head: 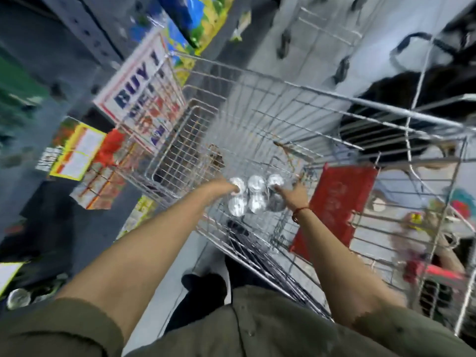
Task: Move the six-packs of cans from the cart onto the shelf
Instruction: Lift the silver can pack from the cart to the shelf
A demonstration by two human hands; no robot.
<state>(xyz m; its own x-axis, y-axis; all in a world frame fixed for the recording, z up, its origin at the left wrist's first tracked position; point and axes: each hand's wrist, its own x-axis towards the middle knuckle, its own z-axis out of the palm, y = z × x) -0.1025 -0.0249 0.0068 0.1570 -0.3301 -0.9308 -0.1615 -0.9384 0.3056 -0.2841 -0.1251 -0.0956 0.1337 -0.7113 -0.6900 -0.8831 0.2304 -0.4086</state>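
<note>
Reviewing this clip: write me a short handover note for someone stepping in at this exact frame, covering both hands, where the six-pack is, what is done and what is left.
Left hand: reached down into the cart, fingers at the left side of the six-pack; grip too blurred to confirm.
Right hand: at the pack's right side, likewise unconfirmed.
Six-pack: sits in the cart basket, can tops up, near the red seat flap. No other pack visible in the cart.
Done: nothing confirmable; the shelf target is not clearly in view.
Left: secure the pack with both hands, lift it out, place it on the shelf.
</note>
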